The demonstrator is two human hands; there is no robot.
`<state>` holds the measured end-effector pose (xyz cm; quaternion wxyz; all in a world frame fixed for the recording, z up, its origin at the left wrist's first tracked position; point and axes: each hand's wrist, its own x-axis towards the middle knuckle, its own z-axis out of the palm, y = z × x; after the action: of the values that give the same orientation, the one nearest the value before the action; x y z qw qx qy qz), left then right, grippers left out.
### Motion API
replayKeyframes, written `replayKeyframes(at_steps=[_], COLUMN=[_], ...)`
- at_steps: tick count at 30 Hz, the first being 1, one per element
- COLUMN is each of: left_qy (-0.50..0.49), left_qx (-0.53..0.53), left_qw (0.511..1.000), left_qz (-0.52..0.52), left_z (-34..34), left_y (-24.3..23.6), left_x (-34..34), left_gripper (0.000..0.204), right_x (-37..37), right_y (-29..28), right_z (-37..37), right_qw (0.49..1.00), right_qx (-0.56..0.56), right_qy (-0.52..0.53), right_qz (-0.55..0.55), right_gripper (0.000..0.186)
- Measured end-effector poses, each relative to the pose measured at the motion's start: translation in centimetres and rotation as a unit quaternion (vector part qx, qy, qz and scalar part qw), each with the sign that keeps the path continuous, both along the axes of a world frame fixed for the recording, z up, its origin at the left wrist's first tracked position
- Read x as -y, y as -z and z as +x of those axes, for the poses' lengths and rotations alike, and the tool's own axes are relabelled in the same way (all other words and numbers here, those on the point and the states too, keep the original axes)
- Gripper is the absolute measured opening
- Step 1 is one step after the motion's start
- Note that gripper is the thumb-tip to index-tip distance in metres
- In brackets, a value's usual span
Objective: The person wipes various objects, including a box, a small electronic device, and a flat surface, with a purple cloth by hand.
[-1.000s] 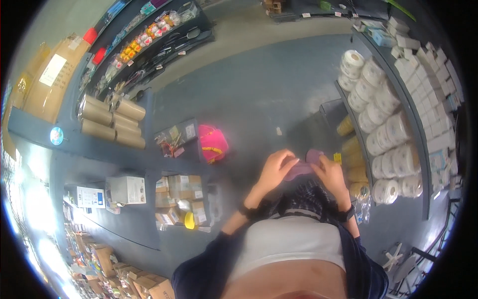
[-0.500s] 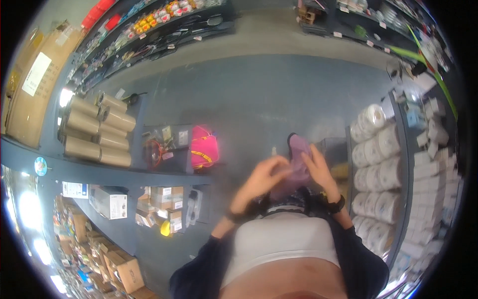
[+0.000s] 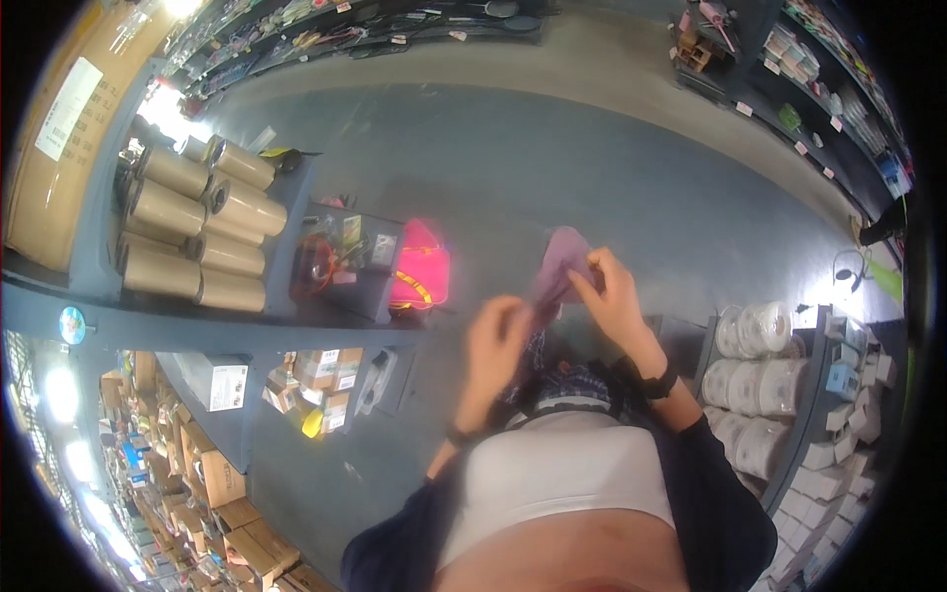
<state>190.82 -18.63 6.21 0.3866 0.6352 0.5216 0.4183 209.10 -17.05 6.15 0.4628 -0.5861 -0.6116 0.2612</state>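
Pinched in the right hand (image 3: 619, 296) is purple cloth (image 3: 565, 249); the left hand's grip can't be told through blur. Seemingly soft, light, it's best gathered by the folds.

Bag (image 3: 421, 268) left of cloth (image 3: 560, 259) — cylinders (image 3: 170, 209) on left shelf (image 3: 197, 329), rolls (image 3: 758, 385) right

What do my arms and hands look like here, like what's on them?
Dark navy sleeves end partway along the forearms. There's a black left wristband and a black right wristband. Neither the left hand nor the right hand wears a glove. Blur hides finer detail on the left.
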Motion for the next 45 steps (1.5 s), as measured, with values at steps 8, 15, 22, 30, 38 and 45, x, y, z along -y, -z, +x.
replayKeyframes(at_steps=[8, 15, 22, 30, 38, 45], left_qy=[-0.087, 0.133, -0.015, 0.151, 0.067, -0.091], left_qx=[0.064, -0.062, -0.042, -0.137, -0.151, -0.090], left_qw=[0.994, 0.989, 0.998, 0.979, 0.981, 0.979], left_qz=[0.007, -0.005, -0.035, -0.028, 0.103, 0.161], left_z=[-4.4, -4.3, -9.9, -6.4, -8.4, -9.5], left_y=[0.1, -1.6, 0.2, 0.7, -0.3, 0.2], left_x=[-7.5, -10.5, -14.4, -13.8, -15.0, -13.0], left_gripper=[0.010, 0.024, 0.018, 0.025, 0.018, 0.020], right_x=[-4.4, -10.3, -9.6, -11.7, -8.7, -11.5], right_y=[-0.7, -1.3, -1.3, -0.9, -0.6, -1.4], right_z=[-1.7, -3.4, -4.8, -3.5, -3.4, -5.8], right_qw=[0.990, 0.999, 0.969, 0.995, 0.982, 0.990], right_qx=[0.033, 0.003, 0.061, 0.066, 0.146, 0.030], right_qy=[-0.132, -0.041, -0.225, -0.043, -0.106, -0.115], right_qz=[-0.034, -0.036, -0.078, -0.056, -0.056, -0.079], right_gripper=[0.017, 0.022, 0.033, 0.028, 0.032, 0.025])
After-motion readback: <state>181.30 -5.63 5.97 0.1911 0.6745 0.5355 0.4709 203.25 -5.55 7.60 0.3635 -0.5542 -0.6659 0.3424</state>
